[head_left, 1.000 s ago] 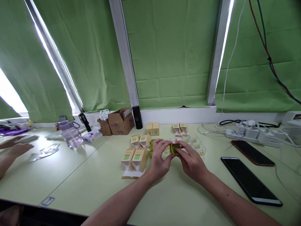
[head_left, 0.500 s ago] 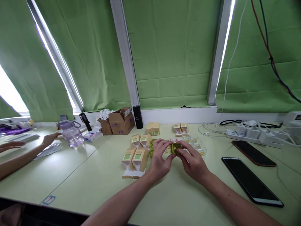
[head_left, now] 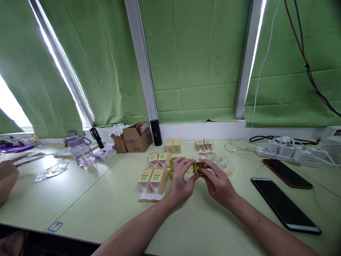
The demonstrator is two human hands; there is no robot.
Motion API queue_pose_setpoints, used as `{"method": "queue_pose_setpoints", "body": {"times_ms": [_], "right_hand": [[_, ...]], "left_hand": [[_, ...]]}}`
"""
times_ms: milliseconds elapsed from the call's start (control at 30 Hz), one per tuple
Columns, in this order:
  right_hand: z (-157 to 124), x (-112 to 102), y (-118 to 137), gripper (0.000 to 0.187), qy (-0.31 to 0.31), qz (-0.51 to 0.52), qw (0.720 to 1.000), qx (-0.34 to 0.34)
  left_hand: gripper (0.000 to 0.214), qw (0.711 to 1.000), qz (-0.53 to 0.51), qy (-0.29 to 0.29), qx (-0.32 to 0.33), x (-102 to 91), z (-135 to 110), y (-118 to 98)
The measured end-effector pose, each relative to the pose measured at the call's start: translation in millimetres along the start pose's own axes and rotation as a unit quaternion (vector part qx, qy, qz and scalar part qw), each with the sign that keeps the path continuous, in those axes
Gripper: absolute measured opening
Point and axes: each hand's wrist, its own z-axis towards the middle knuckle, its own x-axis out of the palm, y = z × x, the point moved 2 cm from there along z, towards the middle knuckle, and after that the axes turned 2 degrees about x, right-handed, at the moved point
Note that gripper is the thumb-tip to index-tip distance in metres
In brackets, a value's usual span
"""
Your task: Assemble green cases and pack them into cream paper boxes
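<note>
Between my two hands is a small olive-green square cup (head_left: 198,168), its hollow side turned toward me. My left hand (head_left: 182,178) grips its left side with thumb and fingers. On the other side my right hand (head_left: 218,182) holds it too, fingertips at the rim. Behind my left hand, more green pieces (head_left: 172,173) are partly hidden. Past my right hand lies a clear plastic tray (head_left: 226,168) with round cups and yellow bits in them. Kraft paper boxes with green labels (head_left: 153,179) stand open to the left of my hands.
Paired boxes (head_left: 173,145) and another open pair (head_left: 205,146) stand farther back. Two phones (head_left: 285,204) (head_left: 287,173) lie at right, near a power strip (head_left: 287,156) with cables. A purple water bottle (head_left: 81,151), cardboard box (head_left: 137,138) and black cylinder (head_left: 156,132) stand at left.
My hands and the green cup stay nearly still. At far left, the other person's arms have drawn back toward the edge, uncovering a silvery packet on the table.
</note>
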Motion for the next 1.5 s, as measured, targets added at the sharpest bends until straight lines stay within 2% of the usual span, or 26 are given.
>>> {"method": "queue_pose_setpoints", "body": {"times_ms": [533,633,733,900,1033,1233,1333,1500], "right_hand": [[-2,2,-1,0.036,0.000,0.041,0.999,0.024],[-1,1,-1,0.030,-0.004,0.053,0.997,0.054],[-1,1,-3,0.026,-0.021,0.081,0.990,0.116],[-3,5,-8,0.027,-0.016,0.186,0.952,0.243],[-2,7,-11,0.039,-0.011,0.259,0.914,0.313],[-2,11,-7,0.050,-0.006,0.365,0.836,0.409],[-2,12,-6,0.054,-0.007,0.378,0.819,0.432],[-3,13,-5,0.056,0.005,0.375,0.815,0.441]], "left_hand": [[0.040,1.000,0.011,0.003,0.001,-0.6,0,1],[0.037,1.000,0.002,0.010,0.007,-2.3,1,0],[0.031,1.000,-0.009,0.005,0.009,-3.4,1,1],[0.026,1.000,-0.005,-0.002,0.005,-0.5,0,5],[0.025,1.000,0.024,0.001,-0.001,0.9,0,4],[0.044,0.997,0.061,0.031,0.021,1.2,-1,0],[0.047,0.996,0.066,0.043,0.041,2.8,-3,0],[0.052,0.995,0.065,0.065,0.034,5.5,-4,3]]}}
